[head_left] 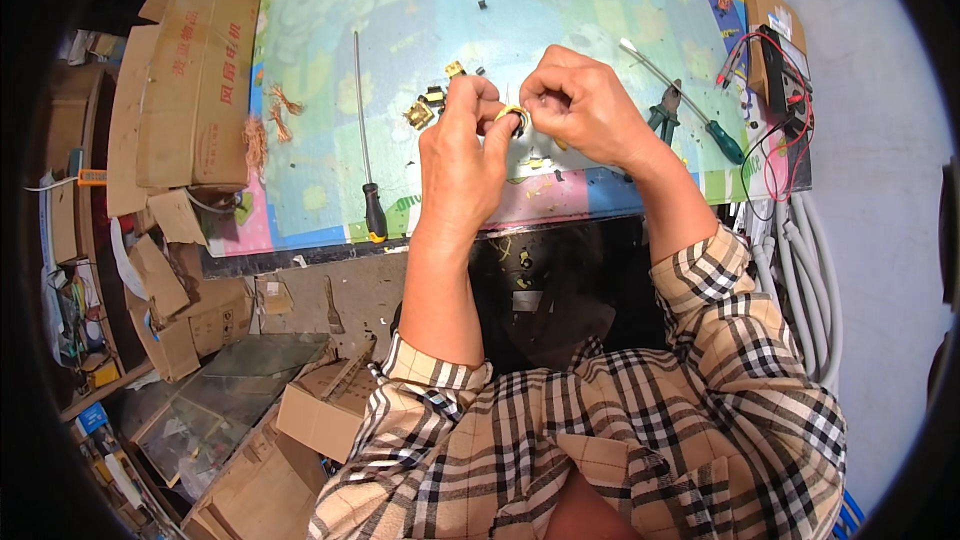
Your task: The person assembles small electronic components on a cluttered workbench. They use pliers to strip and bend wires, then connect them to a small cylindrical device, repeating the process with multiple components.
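Small part (514, 111) | yellow, black, curved | left grip (465, 152) pinching it | right grip (585, 107): cannot tell

The left hand (465, 153) pinches what may be a yellow coil (514, 111) beside the right hand (585, 105), between 2 screwdrivers (373, 208).

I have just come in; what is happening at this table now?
A person in a checked shirt is working over it with bare hands. The left hand holds a small yellow and black part, while the right hand pinches close beside it; what it grips is too small to tell. More small parts lie to the left, with a black-handled screwdriver; pliers lie to the right.
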A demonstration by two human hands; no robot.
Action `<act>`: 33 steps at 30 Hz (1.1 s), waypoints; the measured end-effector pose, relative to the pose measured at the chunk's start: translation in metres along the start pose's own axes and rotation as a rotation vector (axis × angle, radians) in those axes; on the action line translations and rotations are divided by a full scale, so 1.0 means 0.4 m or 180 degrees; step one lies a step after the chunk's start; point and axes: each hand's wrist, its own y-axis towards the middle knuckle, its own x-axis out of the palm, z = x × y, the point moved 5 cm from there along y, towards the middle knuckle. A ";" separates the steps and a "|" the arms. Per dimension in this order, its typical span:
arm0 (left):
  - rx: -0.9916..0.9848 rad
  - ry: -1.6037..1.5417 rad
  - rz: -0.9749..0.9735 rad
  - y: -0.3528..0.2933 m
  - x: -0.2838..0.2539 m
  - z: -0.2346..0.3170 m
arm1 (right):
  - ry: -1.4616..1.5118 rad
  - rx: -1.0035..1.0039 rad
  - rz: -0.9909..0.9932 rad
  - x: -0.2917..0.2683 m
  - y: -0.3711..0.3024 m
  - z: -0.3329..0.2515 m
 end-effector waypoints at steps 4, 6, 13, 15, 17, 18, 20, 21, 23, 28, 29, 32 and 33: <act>-0.0009 -0.0059 0.0062 0.006 -0.002 0.012 | -0.0152 -0.0042 0.0175 -0.004 0.003 -0.002; 0.0000 -0.0081 0.0054 0.008 -0.002 0.014 | -0.0149 -0.0054 0.0212 -0.007 0.003 -0.007; 0.0061 -0.0121 -0.0011 0.008 0.002 0.013 | -0.0269 -0.0218 0.0310 -0.011 -0.002 -0.008; 0.0004 -0.0127 -0.0083 0.010 0.006 0.011 | -0.0312 -0.0245 0.0351 -0.014 -0.003 -0.008; -0.0092 -0.0133 -0.0191 0.012 0.012 0.007 | -0.0448 -0.0218 0.0649 -0.036 -0.001 0.012; -0.0102 -0.0161 -0.0238 0.004 0.012 0.010 | -0.0565 -0.0173 0.0928 -0.069 0.003 0.048; -0.0140 -0.0196 -0.0299 -0.023 0.001 0.014 | -0.0678 0.0039 0.1248 -0.132 0.006 0.070; -0.0260 -0.0256 -0.0288 -0.025 0.003 -0.012 | -0.0472 0.0078 0.1093 -0.131 0.007 0.074; -0.0239 -0.0363 -0.0142 -0.015 -0.008 -0.012 | -0.0114 0.0198 0.0803 -0.110 0.004 0.063; -0.0167 -0.0410 -0.0072 -0.009 -0.007 0.001 | 0.0539 0.0491 0.0230 -0.053 0.005 0.064; -0.0214 -0.0386 -0.0101 -0.007 -0.005 0.003 | 0.0596 0.0522 0.0111 -0.048 0.004 0.062; -0.0272 -0.0254 -0.0183 -0.008 0.001 0.001 | 0.0822 0.0440 -0.0082 -0.025 0.006 0.038; -0.0229 -0.0178 -0.0192 -0.009 0.000 -0.001 | 0.0782 0.0435 -0.0280 -0.020 0.004 0.021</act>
